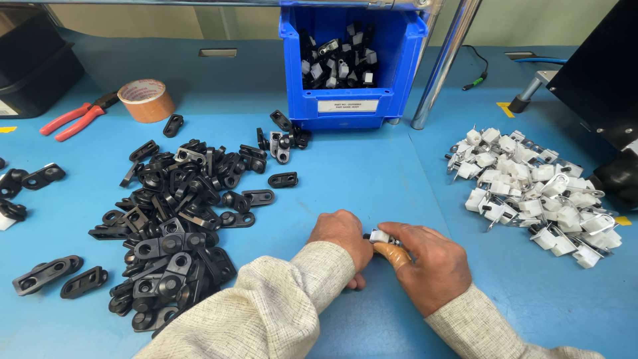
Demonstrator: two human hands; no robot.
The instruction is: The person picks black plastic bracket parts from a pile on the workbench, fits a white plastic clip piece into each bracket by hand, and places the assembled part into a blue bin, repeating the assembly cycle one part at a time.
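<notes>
Two hands meeting low on the blue desk [372, 173], just right of centre. Left hand [343, 234] curled shut, knuckles up, apparently gripping a small black piece, almost wholly hidden under the fingers. Right hand [425, 262] closed around a small white clip [380, 236], pinched between thumb and forefinger, thumb tip wrapped in a tan cot. White clip lying between the two hands, touching both, long axis running roughly left to right; right hand the nearer and more in charge of it. Heap of black brackets [176, 219] well to the left, nearer the left hand. Heap of white clips with metal springs [531, 189] well to the right. Blue bin [345, 106] of assembled pieces straight ahead, far side. Red pliers [70, 118] and tape roll [146, 100] far left. Exact join between the held parts not discernible; both forearms cut off by the bottom edge.
</notes>
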